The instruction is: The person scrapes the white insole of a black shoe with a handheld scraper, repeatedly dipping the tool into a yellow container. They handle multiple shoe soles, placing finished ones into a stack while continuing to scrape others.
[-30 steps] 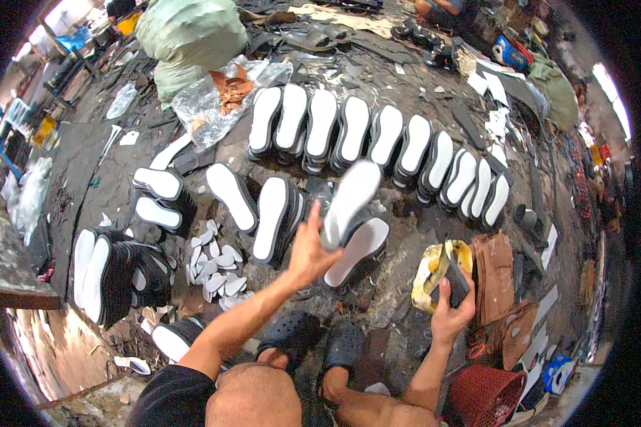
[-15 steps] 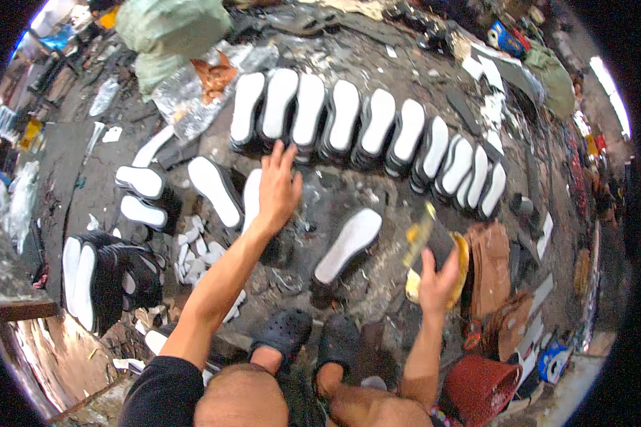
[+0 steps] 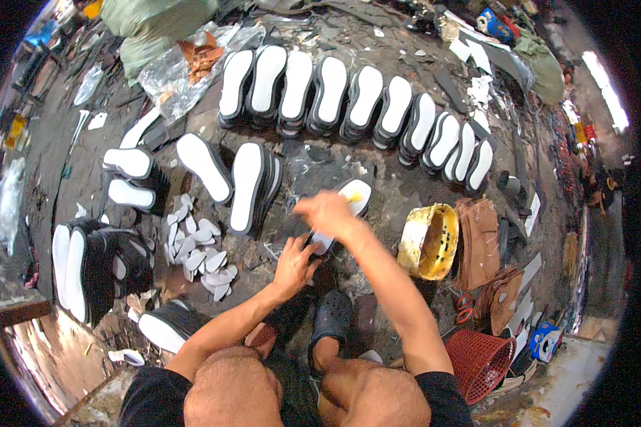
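A shoe sole with a white top [image 3: 360, 190] lies on the ground in front of me, its far end smeared with yellow glue [image 3: 354, 198]. My left hand [image 3: 294, 269] grips the sole's near end, fingers closed at its left edge. Across the sole's middle is my right hand [image 3: 329, 215], blurred by motion, with its fingers curled; whatever it holds is hidden beneath it. To the right stands a yellow glue-stained tub [image 3: 413, 245]. Just left of the sole, more white-topped soles [image 3: 247, 178] are stacked.
A curved row of sole stacks [image 3: 331, 89] runs along the far side. White oval cut-outs [image 3: 199, 245] lie in a heap at left. Brown sheets [image 3: 477, 238], orange-handled scissors [image 3: 465, 306] and a red basket [image 3: 477, 359] stand or lie at right. Black sandals [image 3: 100, 277] pile at left.
My right hand has moved left from the tub, where it held a dark flat piece, to the sole. My left hand has drawn back from the row to the sole's near end. Yellow glue now shows on it.
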The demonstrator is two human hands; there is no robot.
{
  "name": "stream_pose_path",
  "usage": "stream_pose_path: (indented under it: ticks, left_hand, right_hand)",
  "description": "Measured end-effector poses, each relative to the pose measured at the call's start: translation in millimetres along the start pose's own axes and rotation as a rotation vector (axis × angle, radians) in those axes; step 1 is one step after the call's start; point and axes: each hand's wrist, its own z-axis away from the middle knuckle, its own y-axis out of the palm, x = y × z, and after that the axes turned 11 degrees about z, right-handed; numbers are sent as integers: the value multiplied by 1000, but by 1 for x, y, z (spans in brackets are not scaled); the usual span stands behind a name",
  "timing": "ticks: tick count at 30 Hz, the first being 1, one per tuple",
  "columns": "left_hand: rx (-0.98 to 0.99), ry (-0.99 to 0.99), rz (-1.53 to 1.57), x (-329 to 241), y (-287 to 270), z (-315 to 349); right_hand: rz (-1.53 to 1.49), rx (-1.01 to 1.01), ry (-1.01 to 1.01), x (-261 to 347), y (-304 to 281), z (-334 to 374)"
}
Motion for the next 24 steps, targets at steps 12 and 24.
stream_pose_path:
  ticks: [12, 24]
  left_hand:
    - [-100, -59, -61, -8, -7, -3]
    - [-755, -98, 239, -10, -74, -39]
  right_hand:
    - [-96, -112, 391, -43, -20, 53]
    - [-457, -538, 313, 79, -52, 118]
